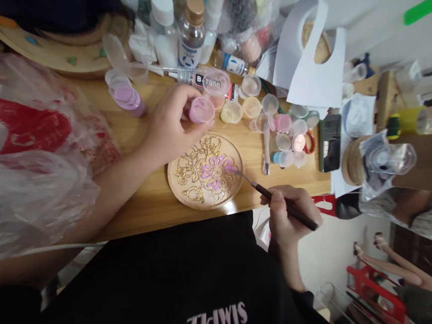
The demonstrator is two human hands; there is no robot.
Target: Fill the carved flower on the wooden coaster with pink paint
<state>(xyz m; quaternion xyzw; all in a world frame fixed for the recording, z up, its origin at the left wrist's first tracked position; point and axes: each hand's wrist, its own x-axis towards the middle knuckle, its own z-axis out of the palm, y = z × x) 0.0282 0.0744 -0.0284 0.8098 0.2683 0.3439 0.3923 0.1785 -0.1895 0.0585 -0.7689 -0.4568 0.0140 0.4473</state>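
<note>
A round wooden coaster (205, 172) with a gold floral outline lies on the wooden table (151, 197); its central flower is filled with lilac paint. My right hand (289, 216) grips a thin dark brush (279, 202), and the tip touches the flower's right edge. My left hand (170, 128) rests above the coaster, fingers closed on a small open pot of pink-lilac paint (201, 109).
Several small paint pots (273, 122) cluster right of the coaster, with a phone (329, 142) beyond. A lilac pot (126, 95), glue tube (198, 77) and bottles (190, 29) stand behind. Crumpled plastic (24, 157) lies left, white paper (313, 69) right. Another person's legs (388, 263) show at lower right.
</note>
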